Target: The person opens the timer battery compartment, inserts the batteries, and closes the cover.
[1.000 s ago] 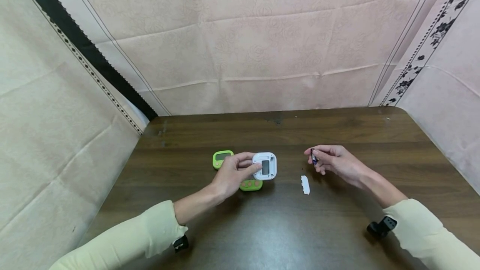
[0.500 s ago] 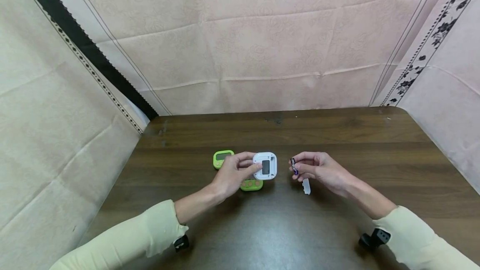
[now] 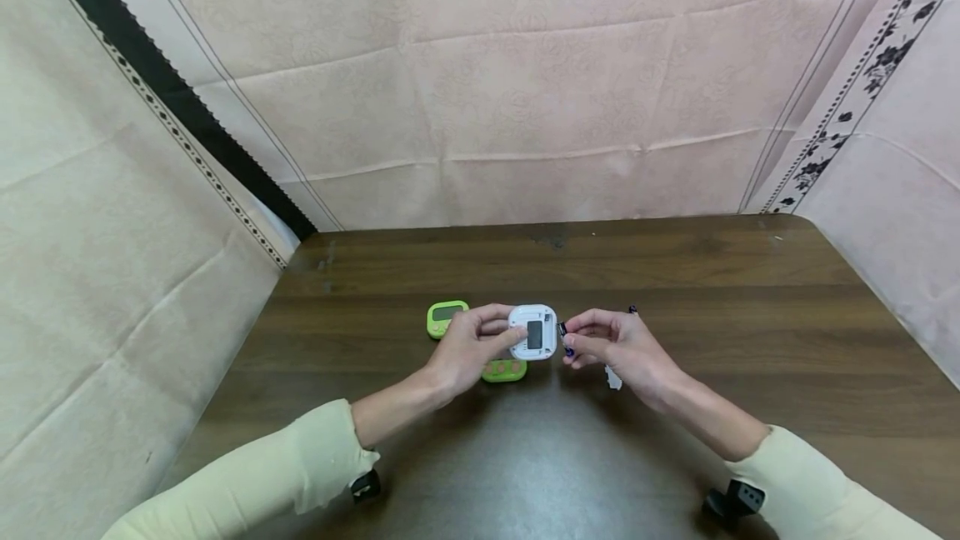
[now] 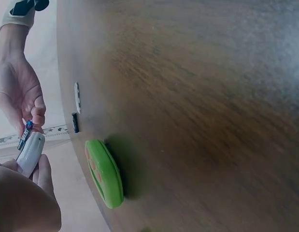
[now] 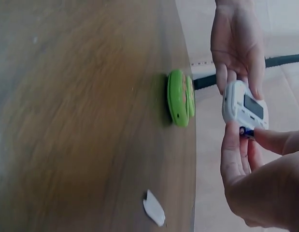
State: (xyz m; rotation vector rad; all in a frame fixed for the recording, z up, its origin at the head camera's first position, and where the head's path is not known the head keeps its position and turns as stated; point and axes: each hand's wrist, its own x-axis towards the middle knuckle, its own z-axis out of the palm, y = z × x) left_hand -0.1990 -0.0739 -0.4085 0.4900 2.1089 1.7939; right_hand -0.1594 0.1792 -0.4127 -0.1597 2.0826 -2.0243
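My left hand (image 3: 468, 344) grips a rounded white digital device (image 3: 542, 319) with a small grey screen, thumb on its face. A slim dark battery (image 3: 565, 340) is pinched between thumb and fingers of my right hand (image 3: 618, 348), right at the device's right edge. In the right wrist view the battery (image 5: 247, 132) sits along the device (image 5: 231, 104) near its slotted edge; whether they touch I cannot tell. Behind my right hand a second battery (image 3: 633, 309) lies on the table. A white cover piece (image 3: 613, 378) lies partly hidden under that hand.
Two green devices lie on the brown table (image 3: 480, 457): one with a screen (image 3: 447, 312), the other with orange buttons (image 3: 505, 372), partly behind my left hand. Pale patterned cloth (image 3: 525, 90) hangs behind the table and at both sides.
My right hand has moved left with the battery, up to the white device. The second battery now shows behind it. My left hand and the device have barely moved.
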